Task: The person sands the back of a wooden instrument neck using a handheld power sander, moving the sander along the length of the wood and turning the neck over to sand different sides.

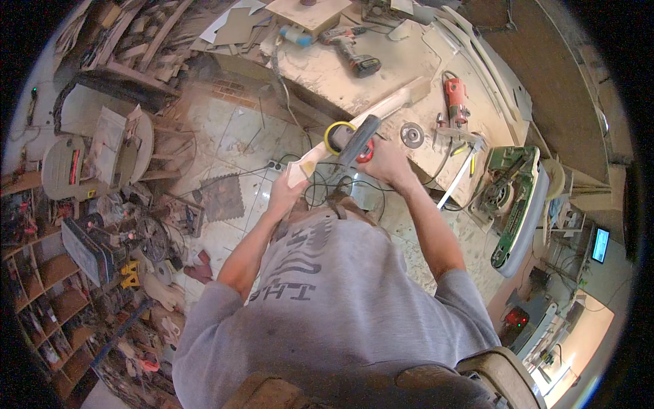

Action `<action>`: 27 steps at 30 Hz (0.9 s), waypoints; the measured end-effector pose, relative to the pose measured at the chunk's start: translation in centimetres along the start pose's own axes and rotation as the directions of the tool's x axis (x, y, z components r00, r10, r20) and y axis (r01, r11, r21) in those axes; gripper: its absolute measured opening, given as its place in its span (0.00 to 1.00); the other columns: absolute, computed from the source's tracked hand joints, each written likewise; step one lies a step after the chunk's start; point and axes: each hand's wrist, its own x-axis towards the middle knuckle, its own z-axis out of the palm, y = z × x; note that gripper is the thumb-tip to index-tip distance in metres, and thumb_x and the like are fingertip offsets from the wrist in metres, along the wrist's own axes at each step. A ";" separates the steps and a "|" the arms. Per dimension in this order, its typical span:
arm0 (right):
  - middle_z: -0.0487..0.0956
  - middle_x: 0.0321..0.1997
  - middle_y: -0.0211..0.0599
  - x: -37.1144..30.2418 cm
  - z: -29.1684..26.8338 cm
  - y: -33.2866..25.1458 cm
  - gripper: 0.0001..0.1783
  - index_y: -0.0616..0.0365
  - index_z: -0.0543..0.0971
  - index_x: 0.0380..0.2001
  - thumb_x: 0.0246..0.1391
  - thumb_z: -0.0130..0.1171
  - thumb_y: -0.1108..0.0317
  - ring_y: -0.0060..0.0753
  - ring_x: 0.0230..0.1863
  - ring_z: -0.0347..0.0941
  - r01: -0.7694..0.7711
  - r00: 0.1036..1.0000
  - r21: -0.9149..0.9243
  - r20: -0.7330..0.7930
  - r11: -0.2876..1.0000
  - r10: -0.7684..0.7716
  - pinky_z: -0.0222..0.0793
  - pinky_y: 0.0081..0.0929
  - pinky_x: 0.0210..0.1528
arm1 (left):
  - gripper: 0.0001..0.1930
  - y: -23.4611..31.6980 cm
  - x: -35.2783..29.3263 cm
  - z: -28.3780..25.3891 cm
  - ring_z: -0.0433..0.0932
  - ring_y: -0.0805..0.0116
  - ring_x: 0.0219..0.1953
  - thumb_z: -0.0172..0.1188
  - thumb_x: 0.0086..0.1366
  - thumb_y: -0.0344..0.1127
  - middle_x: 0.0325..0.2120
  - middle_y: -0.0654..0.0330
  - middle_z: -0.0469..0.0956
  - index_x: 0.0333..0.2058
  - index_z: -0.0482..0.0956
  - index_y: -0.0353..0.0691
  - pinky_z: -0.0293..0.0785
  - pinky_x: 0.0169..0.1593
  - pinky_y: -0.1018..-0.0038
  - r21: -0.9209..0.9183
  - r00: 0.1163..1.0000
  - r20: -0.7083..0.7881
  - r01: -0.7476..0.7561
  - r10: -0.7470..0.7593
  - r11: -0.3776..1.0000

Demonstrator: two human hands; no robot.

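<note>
A long, pale wooden piece [392, 102] slants from my left hand up to the right, its far end over the dusty workbench [313, 75]. My left hand [283, 198] is closed round its near end. My right hand [388, 163] grips a handheld power sander [359, 142] with a dark body, a red part and a yellow-rimmed round pad. The pad lies against or just over the middle of the wood; I cannot tell whether they touch. The fingers of my right hand are partly hidden behind the tool.
On the bench lie a cordless drill [354, 54], a red power tool [455, 99] and a loose round disc [411, 135]. A green belt-sander-like machine [514, 204] stands at the right. Dark cables [313, 194] trail over the tiled floor near me. Cluttered shelves [51, 286] line the left.
</note>
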 end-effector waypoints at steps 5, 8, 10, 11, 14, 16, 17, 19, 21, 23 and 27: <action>0.87 0.45 0.52 3.9 -3.4 6.5 0.37 0.60 0.84 0.47 0.37 0.76 0.43 0.54 0.48 0.85 -0.112 0.991 0.042 -0.074 0.993 0.115 0.80 0.45 0.52 | 0.18 1.5 -0.2 0.2 0.75 0.77 0.18 0.68 0.67 0.32 0.29 0.62 0.82 0.54 0.79 0.36 0.71 0.20 0.74 -0.122 0.991 0.060 0.127 -0.121 0.984; 0.87 0.40 0.55 6.2 -5.9 8.7 0.35 0.60 0.83 0.48 0.38 0.73 0.47 0.55 0.45 0.85 -0.184 0.981 0.005 -0.058 0.983 0.184 0.80 0.46 0.50 | 0.17 1.0 -0.4 0.3 0.74 0.77 0.17 0.69 0.67 0.32 0.28 0.62 0.82 0.52 0.79 0.35 0.70 0.19 0.74 -0.113 0.986 0.052 0.163 -0.158 0.980; 0.87 0.37 0.57 7.4 -7.1 10.1 0.34 0.60 0.83 0.48 0.39 0.71 0.50 0.56 0.43 0.86 -0.210 0.974 0.000 -0.083 0.978 0.209 0.79 0.46 0.48 | 0.17 0.7 -0.4 0.5 0.74 0.77 0.16 0.69 0.67 0.31 0.28 0.62 0.82 0.52 0.79 0.34 0.70 0.19 0.74 -0.156 0.984 0.062 0.176 -0.169 0.972; 0.87 0.37 0.57 7.7 -7.2 11.0 0.35 0.60 0.83 0.49 0.39 0.71 0.49 0.56 0.42 0.86 -0.212 0.970 0.008 -0.118 0.977 0.212 0.80 0.47 0.48 | 0.17 0.6 -0.3 0.7 0.74 0.77 0.16 0.69 0.67 0.31 0.27 0.62 0.82 0.52 0.79 0.34 0.70 0.19 0.74 -0.160 0.985 0.066 0.169 -0.160 0.972; 0.87 0.40 0.58 8.0 -6.2 12.4 0.36 0.58 0.82 0.51 0.40 0.71 0.49 0.57 0.44 0.86 -0.116 0.973 0.017 -0.197 0.993 0.117 0.79 0.48 0.49 | 0.16 1.2 -0.1 1.1 0.74 0.77 0.16 0.68 0.67 0.31 0.27 0.63 0.82 0.51 0.79 0.35 0.70 0.19 0.74 -0.147 0.985 0.072 0.165 -0.155 0.975; 0.87 0.42 0.58 6.3 -4.3 9.0 0.37 0.58 0.81 0.53 0.40 0.71 0.49 0.59 0.45 0.85 0.015 0.979 0.066 -0.205 0.998 -0.001 0.79 0.48 0.49 | 0.16 2.2 -0.5 0.8 0.74 0.77 0.16 0.68 0.67 0.32 0.26 0.63 0.81 0.51 0.79 0.36 0.70 0.19 0.74 -0.113 0.979 0.052 0.202 -0.197 0.973; 0.87 0.41 0.57 4.8 -4.0 6.1 0.35 0.62 0.83 0.48 0.39 0.73 0.48 0.58 0.45 0.85 0.027 0.993 0.099 -0.118 0.995 -0.015 0.80 0.48 0.50 | 0.17 1.4 -0.7 0.4 0.74 0.76 0.16 0.68 0.67 0.32 0.27 0.63 0.81 0.53 0.78 0.37 0.70 0.19 0.74 -0.110 0.977 0.057 0.212 -0.206 0.971; 0.87 0.41 0.57 2.4 -2.7 2.5 0.33 0.64 0.84 0.43 0.38 0.75 0.48 0.57 0.45 0.85 0.065 0.998 0.076 -0.033 0.995 -0.062 0.80 0.48 0.50 | 0.20 -0.2 -0.2 0.4 0.74 0.75 0.15 0.68 0.68 0.32 0.28 0.64 0.81 0.57 0.76 0.39 0.71 0.18 0.73 -0.109 0.973 0.092 0.220 -0.210 0.969; 0.87 0.41 0.56 1.6 -0.6 1.5 0.32 0.61 0.84 0.44 0.38 0.74 0.50 0.57 0.45 0.85 0.133 0.991 -0.028 -0.016 0.991 -0.134 0.80 0.49 0.50 | 0.20 -0.2 -0.2 0.6 0.74 0.75 0.15 0.68 0.68 0.32 0.28 0.63 0.81 0.57 0.76 0.39 0.71 0.18 0.73 -0.111 0.975 0.087 0.215 -0.206 0.970; 0.87 0.40 0.54 2.1 -0.3 1.8 0.32 0.58 0.84 0.45 0.37 0.74 0.49 0.57 0.44 0.85 0.115 0.993 -0.033 -0.006 0.993 -0.115 0.80 0.50 0.51 | 0.20 -0.1 -0.4 0.6 0.74 0.75 0.15 0.68 0.67 0.33 0.27 0.63 0.81 0.56 0.77 0.38 0.71 0.18 0.73 -0.109 0.975 0.074 0.217 -0.210 0.970; 0.88 0.39 0.51 4.0 -3.4 5.3 0.35 0.56 0.85 0.45 0.36 0.74 0.43 0.56 0.44 0.85 0.022 0.999 0.015 -0.041 1.000 -0.021 0.80 0.49 0.50 | 0.20 0.8 -0.8 0.6 0.74 0.75 0.16 0.69 0.67 0.33 0.26 0.63 0.80 0.56 0.77 0.39 0.71 0.18 0.73 -0.107 0.977 0.048 0.212 -0.208 0.972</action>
